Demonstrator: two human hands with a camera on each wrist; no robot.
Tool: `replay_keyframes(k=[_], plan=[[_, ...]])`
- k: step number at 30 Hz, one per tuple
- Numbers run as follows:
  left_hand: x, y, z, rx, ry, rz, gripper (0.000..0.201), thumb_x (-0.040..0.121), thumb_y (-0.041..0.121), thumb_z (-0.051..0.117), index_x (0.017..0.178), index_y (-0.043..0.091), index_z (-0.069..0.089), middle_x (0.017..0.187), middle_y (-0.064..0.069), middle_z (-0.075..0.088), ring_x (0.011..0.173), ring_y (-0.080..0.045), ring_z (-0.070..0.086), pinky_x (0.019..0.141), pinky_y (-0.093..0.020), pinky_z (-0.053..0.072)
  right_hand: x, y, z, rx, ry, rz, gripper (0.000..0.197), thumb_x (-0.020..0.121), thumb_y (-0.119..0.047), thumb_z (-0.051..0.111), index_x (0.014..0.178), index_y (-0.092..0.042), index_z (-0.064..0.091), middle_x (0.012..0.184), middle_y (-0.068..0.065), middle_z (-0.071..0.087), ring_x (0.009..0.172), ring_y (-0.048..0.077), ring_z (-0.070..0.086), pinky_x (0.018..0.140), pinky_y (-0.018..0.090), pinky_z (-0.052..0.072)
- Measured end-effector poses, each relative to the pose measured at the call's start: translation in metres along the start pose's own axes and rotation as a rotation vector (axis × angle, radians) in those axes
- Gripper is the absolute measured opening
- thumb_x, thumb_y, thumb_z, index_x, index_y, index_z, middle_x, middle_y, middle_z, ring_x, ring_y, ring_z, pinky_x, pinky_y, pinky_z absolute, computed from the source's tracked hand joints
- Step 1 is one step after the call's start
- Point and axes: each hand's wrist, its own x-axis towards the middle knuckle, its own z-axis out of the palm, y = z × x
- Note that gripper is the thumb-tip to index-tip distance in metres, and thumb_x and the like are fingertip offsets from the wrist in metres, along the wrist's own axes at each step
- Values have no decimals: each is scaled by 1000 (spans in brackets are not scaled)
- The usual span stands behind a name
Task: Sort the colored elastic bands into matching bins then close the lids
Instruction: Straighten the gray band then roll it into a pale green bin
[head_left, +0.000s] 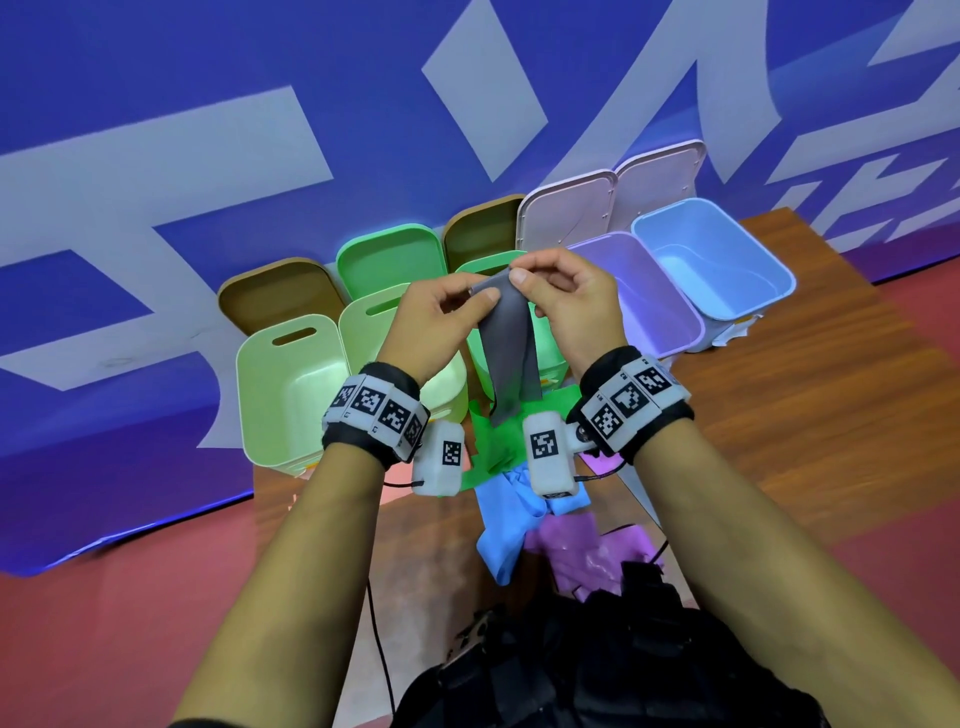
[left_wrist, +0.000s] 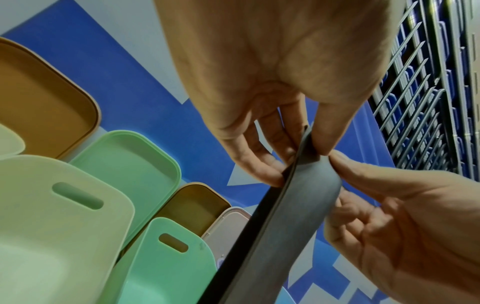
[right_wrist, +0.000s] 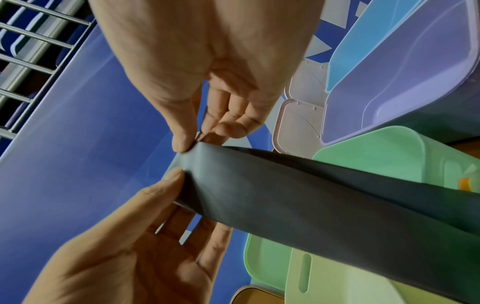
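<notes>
Grey elastic band is hanging above the green bin, its top edge pinched by the left hand and right hand. No grey bin is showing, so it could be going into the wrong one. Loose green, blue and purple bands are lying nearer, crowding the table.

Wooden table with open bins in a row, green, blue, purple bands nearer.

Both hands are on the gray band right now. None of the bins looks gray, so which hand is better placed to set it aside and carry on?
Probably the right hand: like the left hand, it pinches the gray band's top edge, and bare wooden table lies on its side.
</notes>
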Motion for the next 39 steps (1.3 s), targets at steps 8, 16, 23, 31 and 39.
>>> replay_keyframes(k=[8,16,23,31,39], plan=[[0,4,-4,11,-56,-19,23,88,-4,63,96,16,72,91,-2,70,85,-14,64,82,-28,53,-3,-1,-7,10,-29,-17,9,88,1,68,95,-1,73,87,4,71,73,-3,63,65,10,46],[2,7,1,25,-63,33,25,92,3,63,97,26,73,93,7,73,89,-10,66,84,-23,52,-2,-1,-11,12,-5,-18,11,88,1,69,98,-3,70,86,5,71,74,0,64,65,11,47],[4,-5,6,57,-28,20,17,91,6,65,100,17,73,93,-2,73,87,-12,65,83,-25,53,-2,5,-15,-38,-18,3,10,88,0,68,97,-4,71,83,0,69,72,-2,62,66,11,46],[0,-16,12,-92,-33,-47,6,94,2,60,94,7,59,84,-9,64,77,-15,57,74,-26,48,-2,12,-19,-45,-54,40,11,89,1,67,91,-10,69,83,-1,67,70,-2,60,65,9,45],[0,-46,35,-84,-33,-171,16,93,2,62,86,16,60,66,1,62,61,-8,50,58,-21,45,0,43,-38,-135,7,172,9,92,-7,65,95,-2,71,73,-1,66,60,1,57,59,12,45]])
